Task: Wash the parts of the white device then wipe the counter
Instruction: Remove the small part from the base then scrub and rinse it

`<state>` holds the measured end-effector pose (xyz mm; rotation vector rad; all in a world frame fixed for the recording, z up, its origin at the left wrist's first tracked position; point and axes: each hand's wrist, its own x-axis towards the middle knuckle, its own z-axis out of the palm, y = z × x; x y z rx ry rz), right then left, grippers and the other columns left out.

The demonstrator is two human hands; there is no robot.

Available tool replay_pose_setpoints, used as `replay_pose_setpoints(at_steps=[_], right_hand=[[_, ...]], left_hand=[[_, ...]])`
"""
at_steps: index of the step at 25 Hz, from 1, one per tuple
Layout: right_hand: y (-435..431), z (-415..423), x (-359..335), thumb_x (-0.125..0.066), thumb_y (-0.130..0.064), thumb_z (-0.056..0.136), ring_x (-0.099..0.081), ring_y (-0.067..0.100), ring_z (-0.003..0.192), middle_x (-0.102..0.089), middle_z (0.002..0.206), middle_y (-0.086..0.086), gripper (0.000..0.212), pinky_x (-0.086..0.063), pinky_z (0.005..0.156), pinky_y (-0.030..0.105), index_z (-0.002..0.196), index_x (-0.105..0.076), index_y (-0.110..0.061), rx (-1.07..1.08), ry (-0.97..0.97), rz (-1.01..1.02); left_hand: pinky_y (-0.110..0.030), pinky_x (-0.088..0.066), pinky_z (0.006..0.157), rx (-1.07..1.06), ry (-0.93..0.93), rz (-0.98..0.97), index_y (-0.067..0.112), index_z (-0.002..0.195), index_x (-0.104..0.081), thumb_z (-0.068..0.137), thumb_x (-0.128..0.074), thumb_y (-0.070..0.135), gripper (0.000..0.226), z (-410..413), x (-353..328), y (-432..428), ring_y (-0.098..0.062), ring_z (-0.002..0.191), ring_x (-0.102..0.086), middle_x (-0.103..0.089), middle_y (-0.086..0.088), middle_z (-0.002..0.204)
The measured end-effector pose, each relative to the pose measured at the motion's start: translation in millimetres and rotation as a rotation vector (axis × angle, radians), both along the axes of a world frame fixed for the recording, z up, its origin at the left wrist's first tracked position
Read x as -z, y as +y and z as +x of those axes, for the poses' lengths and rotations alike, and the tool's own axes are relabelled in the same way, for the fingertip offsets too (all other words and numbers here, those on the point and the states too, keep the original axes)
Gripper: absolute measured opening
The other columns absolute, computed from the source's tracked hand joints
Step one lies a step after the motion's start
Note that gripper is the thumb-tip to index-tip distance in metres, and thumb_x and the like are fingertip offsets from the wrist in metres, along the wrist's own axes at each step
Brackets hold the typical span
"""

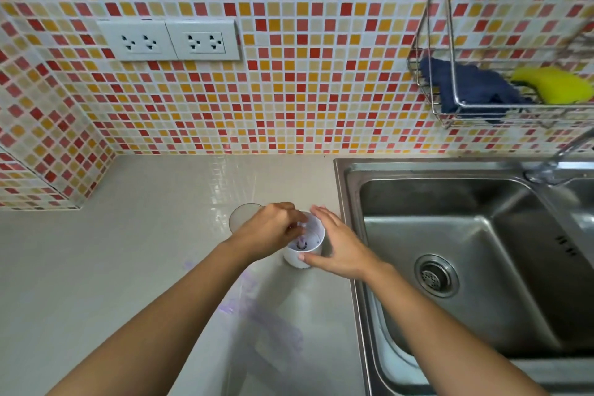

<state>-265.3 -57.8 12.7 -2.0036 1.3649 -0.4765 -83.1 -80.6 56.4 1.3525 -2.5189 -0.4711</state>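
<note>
Steadying the white device cup (303, 255) on the counter (128, 267), just left of the sink (353, 190).
Upright, long axis vertical, mouth up; likely light, rigid, slick plastic, best gripped round its wall. Right hand (339, 249) brackets it, thumb touching, fingers nearly straight; left hand (273, 230) dips curled fingers inside, and I cannot tell whether they pinch anything.

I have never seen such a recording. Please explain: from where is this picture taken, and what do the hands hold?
There is no machine: a person wears one camera on the head, looking down at two bare hands. On the grey counter stands a white container. The left hand curls its fingers over its rim; the right hand touches its side with the thumb. Behind the left hand sits a translucent grey part. Purple smears mark the counter. A steel sink is at the right.
</note>
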Motion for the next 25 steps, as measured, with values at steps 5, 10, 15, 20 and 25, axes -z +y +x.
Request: replay_pose_setpoints(at_steps=[5,10,15,20,25], right_hand=[[-0.6,0.0,0.2,-0.071,-0.05,0.073,-0.01,0.008,0.142,-0.022,0.154,-0.002,0.091,-0.018,0.114,0.028,0.144,-0.022,-0.019,0.027,-0.04,0.01],[1.1,0.2,2.4,-0.071,-0.05,0.073,-0.009,0.008,0.142,-0.023,0.153,-0.003,0.091,-0.018,0.113,0.026,0.144,-0.022,-0.02,0.034,-0.034,0.0],[-0.5,5.7,2.7,-0.071,-0.051,0.072,-0.008,0.008,0.143,-0.022,0.154,-0.004,0.091,-0.022,0.114,0.032,0.143,-0.023,-0.022,0.03,-0.009,-0.004],[-3.1,6.3,3.0,-0.071,-0.054,0.07,-0.007,0.011,0.143,-0.022,0.154,-0.002,0.092,-0.024,0.114,0.038,0.142,-0.023,-0.022,0.041,0.019,-0.003],[-1.0,2.2,-4.1,-0.072,-0.056,0.068,-0.001,0.012,0.144,-0.006,0.157,-0.003,0.107,-0.016,0.116,0.037,0.147,-0.01,-0.02,0.02,0.062,0.025]], left_hand=[[-0.028,-0.044,0.074,0.002,0.002,-0.023,0.006,0.098,-0.071,0.089,-0.059,0.02,0.021,-4.2,-2.0,-3.7,-0.025,0.085,-0.063,-0.071,-0.011,0.095],[-0.026,-0.043,0.07,-0.032,-0.018,-0.03,0.008,0.096,-0.071,0.088,-0.06,0.024,0.021,-4.8,-4.1,-2.3,-0.023,0.082,-0.063,-0.072,-0.009,0.093],[-0.02,-0.035,0.066,-0.106,0.015,-0.08,0.007,0.095,-0.071,0.087,-0.061,0.024,0.022,-1.1,-3.4,5.5,-0.024,0.081,-0.063,-0.072,-0.01,0.093],[-0.025,-0.038,0.061,-0.188,0.06,-0.136,0.004,0.085,-0.07,0.087,-0.061,0.026,0.024,-5.6,-13.7,5.8,-0.026,0.072,-0.061,-0.069,-0.011,0.082],[-0.027,-0.044,0.061,-0.27,0.075,-0.188,0.007,0.083,-0.072,0.086,-0.064,0.03,0.024,2.1,-49.2,6.0,-0.02,0.067,-0.058,-0.07,-0.008,0.079]])
